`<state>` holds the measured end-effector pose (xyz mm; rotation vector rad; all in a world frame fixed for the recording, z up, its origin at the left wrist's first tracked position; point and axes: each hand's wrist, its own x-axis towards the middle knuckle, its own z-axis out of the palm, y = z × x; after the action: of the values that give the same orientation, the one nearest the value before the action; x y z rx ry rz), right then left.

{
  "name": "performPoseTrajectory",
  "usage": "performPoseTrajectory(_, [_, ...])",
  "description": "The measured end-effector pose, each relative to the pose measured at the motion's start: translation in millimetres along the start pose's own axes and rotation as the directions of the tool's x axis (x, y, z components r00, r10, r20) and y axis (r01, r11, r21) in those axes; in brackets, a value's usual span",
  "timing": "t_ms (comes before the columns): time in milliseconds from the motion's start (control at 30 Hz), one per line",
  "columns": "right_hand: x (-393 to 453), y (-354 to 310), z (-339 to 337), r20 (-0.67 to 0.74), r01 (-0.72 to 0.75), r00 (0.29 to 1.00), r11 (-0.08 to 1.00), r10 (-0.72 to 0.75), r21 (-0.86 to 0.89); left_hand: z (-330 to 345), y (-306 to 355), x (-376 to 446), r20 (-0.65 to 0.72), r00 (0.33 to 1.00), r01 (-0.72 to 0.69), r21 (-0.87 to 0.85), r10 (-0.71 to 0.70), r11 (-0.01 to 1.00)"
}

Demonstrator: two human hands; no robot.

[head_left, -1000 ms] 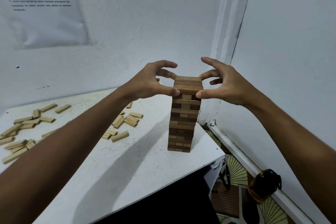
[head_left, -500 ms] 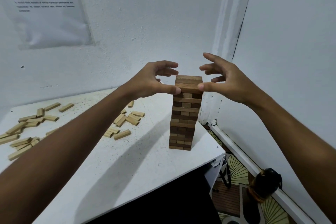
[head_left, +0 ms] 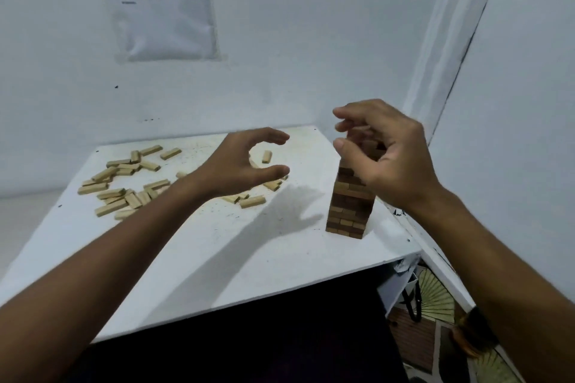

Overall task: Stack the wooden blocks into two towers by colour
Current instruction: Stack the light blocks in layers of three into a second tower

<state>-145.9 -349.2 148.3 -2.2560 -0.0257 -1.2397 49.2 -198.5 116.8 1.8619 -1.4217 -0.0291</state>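
Head view, the only one supplied: your dark tower (head_left: 350, 205) stands upright near the right edge of the white table (head_left: 217, 258), its long axis vertical, courses laid crosswise in alternating directions; some lighter-looking faces show among the dark ones, and whether that is colour or lighting cannot be settled here. Your right hand (head_left: 389, 158) hangs in front of the tower's top and hides it; the fingers are curled, and it cannot be told whether they pinch a block or hold nothing. Your left hand (head_left: 245, 165) hovers above the table left of the tower, thumb and fingers spread in an empty curve, touching nothing. The loose light blocks (head_left: 124, 186) lie flat and scattered across the far left and middle of the table, their long axes pointing every way, none stacked. Judgement: the dark tower appears close to finished, and the light tower is not yet begun. The next move calls for clearing both hands from the dark tower without nudging it, then gathering light blocks and squaring a first course on bare table well apart from the tower.
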Motion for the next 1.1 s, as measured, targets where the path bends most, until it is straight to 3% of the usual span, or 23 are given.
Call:
performPoseTrajectory(67, [-6,-3,28,0.051,-0.013,0.999,0.998,0.009,0.064,-12,-18,-30,-0.017,0.998,0.063,0.059,-0.062,0.996])
performPoseTrajectory(167, [-19,-1,72,0.182,-0.164,0.974,0.975,0.136,0.149,-27,-48,-77,-0.067,0.977,0.208,0.122,-0.201,0.971])
performPoseTrajectory(333, [-39,30,150,0.443,-0.42,0.807,0.907,0.392,-0.036,-42,-102,-149,-0.268,0.864,0.473,0.142,-0.426,0.87])
performPoseTrajectory(400, [-41,45,177,0.448,-0.433,0.762,0.883,0.467,-0.182,-50,-123,-169,-0.348,0.804,0.558,0.157,-0.483,0.815])
performPoseTrajectory(500, [-33,65,205,0.39,-0.488,0.645,0.747,0.657,-0.451,-63,-153,-184,-0.411,0.705,0.689,0.202,-0.579,0.696])
performPoseTrajectory(600, [-18,91,229,0.317,-0.49,0.55,0.606,0.773,-0.627,-70,-181,-179,-0.381,0.626,0.78,0.312,-0.68,0.542])
performPoseTrajectory(667, [-6,104,245,0.266,-0.494,0.521,0.54,0.811,-0.682,-70,-193,-165,-0.338,0.593,0.802,0.329,-0.731,0.499])
performPoseTrajectory(767, [8,111,269,0.264,-0.466,0.528,0.535,0.807,-0.704,-64,-205,-137,-0.271,0.608,0.784,0.351,-0.746,0.512])
performPoseTrajectory(867, [15,105,290,0.364,-0.367,0.596,0.646,0.715,-0.669,-54,-211,-113,-0.252,0.705,0.698,0.408,-0.663,0.588])
performPoseTrajectory(933, [19,103,293,0.346,-0.356,0.696,0.722,0.629,-0.594,-57,-215,-103,-0.343,0.746,0.666,0.364,-0.571,0.651])
performPoseTrajectory(1000, [31,111,296,0.238,-0.386,0.808,0.789,0.539,-0.478,-72,-233,-92,-0.469,0.753,0.632,0.323,-0.461,0.705])
performPoseTrajectory(1067, [47,129,301,0.162,-0.398,0.833,0.777,0.529,-0.488,-94,-261,-79,-0.509,0.736,0.647,0.333,-0.447,0.686])
performPoseTrajectory(1100, [55,140,303,0.159,-0.415,0.802,0.729,0.576,-0.545,-104,-274,-72,-0.501,0.716,0.682,0.355,-0.486,0.64])
